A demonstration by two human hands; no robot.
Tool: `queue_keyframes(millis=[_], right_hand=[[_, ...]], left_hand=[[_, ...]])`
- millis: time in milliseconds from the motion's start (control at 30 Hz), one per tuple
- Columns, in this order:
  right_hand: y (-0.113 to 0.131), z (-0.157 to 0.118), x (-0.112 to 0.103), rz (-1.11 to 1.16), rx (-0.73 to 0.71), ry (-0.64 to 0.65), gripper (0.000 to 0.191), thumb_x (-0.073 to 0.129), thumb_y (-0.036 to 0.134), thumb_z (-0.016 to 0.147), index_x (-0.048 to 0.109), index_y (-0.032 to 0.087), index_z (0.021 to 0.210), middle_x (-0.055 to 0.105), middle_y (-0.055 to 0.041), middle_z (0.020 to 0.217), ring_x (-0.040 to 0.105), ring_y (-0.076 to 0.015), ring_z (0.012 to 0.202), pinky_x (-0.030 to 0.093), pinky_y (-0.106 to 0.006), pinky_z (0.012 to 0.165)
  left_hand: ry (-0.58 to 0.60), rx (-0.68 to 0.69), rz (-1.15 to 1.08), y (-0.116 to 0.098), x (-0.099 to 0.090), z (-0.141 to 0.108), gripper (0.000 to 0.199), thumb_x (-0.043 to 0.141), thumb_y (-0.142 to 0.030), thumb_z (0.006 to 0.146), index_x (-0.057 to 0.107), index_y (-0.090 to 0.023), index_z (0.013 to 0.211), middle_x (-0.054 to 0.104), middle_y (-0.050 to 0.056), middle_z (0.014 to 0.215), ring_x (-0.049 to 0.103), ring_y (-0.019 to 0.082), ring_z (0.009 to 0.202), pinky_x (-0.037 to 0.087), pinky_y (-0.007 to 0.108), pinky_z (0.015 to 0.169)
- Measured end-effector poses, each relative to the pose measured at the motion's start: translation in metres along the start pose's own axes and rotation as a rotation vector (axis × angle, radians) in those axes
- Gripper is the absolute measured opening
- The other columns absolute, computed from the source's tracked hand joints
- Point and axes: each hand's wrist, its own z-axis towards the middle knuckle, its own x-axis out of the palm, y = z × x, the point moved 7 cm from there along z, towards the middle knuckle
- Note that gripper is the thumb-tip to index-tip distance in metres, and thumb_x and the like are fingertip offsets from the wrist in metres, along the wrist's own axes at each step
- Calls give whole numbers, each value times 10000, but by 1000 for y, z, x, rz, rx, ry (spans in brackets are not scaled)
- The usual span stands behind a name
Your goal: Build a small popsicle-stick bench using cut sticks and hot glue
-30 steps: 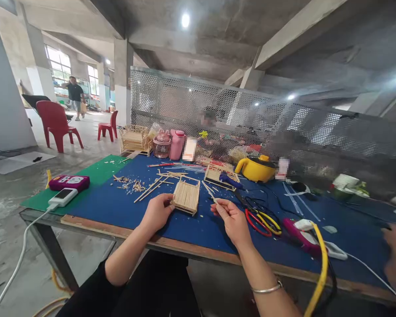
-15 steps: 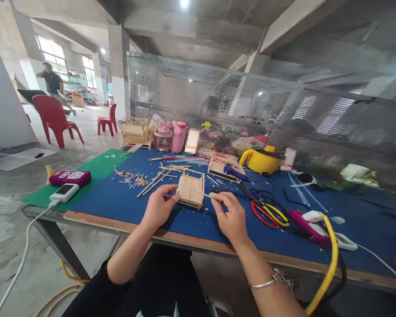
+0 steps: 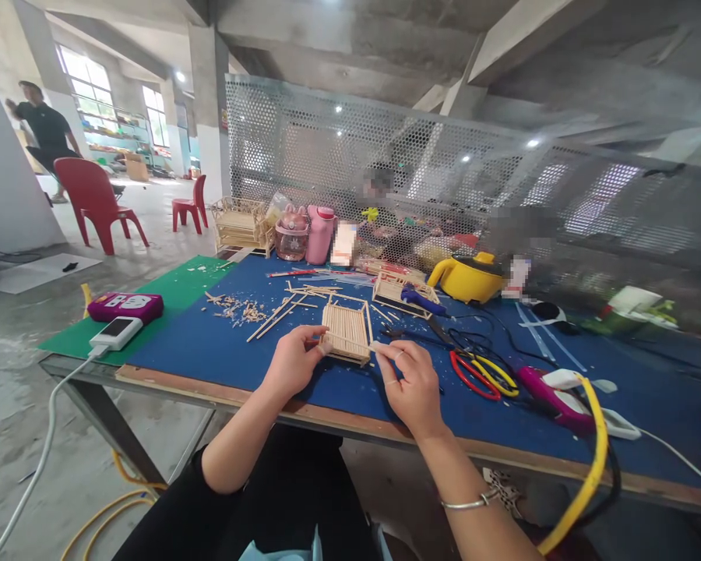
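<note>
A small frame of thin wooden sticks (image 3: 346,318), its middle filled with a row of parallel sticks, sits on the blue table mat in front of me. My left hand (image 3: 299,357) pinches its near left corner between thumb and fingers. In the fingertips of my right hand (image 3: 410,382) is the end of a thin wooden stick (image 3: 354,342), which lies across the near side of the frame. The stick's far end reaches close to my left fingertips; whether they grip it too, I cannot tell.
Loose sticks (image 3: 272,318) and offcuts (image 3: 242,309) lie left of the frame. A blue-handled tool (image 3: 424,299) rests on another stick frame (image 3: 389,291). Red-and-yellow-handled pliers (image 3: 484,375), cables and a yellow pot (image 3: 468,279) stand to the right. A perforated metal screen (image 3: 327,148) rises behind.
My right hand has brought the stick down across the frame's near side, its end closer to my left fingers. A person in the background has moved left.
</note>
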Motion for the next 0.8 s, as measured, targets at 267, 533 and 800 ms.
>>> queue_keyframes(millis=[267,533,800], right_hand=[[-2,-1,0,-6,7,-4,158,569,185,830,674,231,938,617,-51,842,570,-193,824,458,-360,774],[-4,-1,-1,-22,12,-8,156,563,195,834,676,238,933,616,-48,842,574,-196,836,448,-369,784],[-5,1,1,-44,11,14,148,551,197,851,667,232,936,615,-49,848,569,-191,838,439,-365,787]], left_hand=[[-67,53,62,-16,-8,-5,267,609,-302,761,692,-210,998,674,54,996,620,172,832,493,280,740],[-92,54,110,-21,-10,-7,247,568,-319,789,713,-203,953,703,35,913,590,145,703,468,265,682],[-99,54,101,-20,-7,-6,266,558,-352,805,707,-205,970,719,35,905,607,149,685,471,263,663]])
